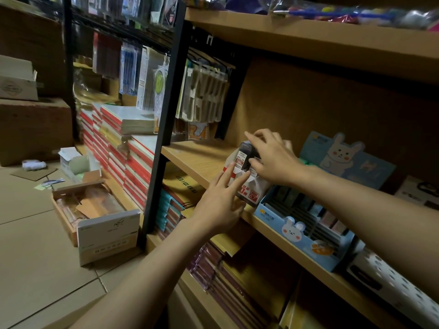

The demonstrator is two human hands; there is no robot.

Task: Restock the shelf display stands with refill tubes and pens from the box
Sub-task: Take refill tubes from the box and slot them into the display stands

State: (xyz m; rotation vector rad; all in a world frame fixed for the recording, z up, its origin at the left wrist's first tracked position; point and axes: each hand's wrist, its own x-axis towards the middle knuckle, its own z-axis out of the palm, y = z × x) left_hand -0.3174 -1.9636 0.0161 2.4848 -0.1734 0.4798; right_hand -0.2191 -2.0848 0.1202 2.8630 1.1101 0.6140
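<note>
A small white and red display stand sits on the wooden shelf, holding dark refill tubes with white and red labels. My right hand reaches over the top of the stand, fingers curled onto the tubes. My left hand rests against the stand's front left side with straight fingers. To the right stands a blue rabbit-print display stand with several dark items in its rows. An open box lies on the floor at the left.
A black metal post borders the shelf's left end. Stacked notebooks fill the lower left rack, and packets hang above them. A dotted white box sits at the shelf's right end. Cardboard cartons stand at the far left.
</note>
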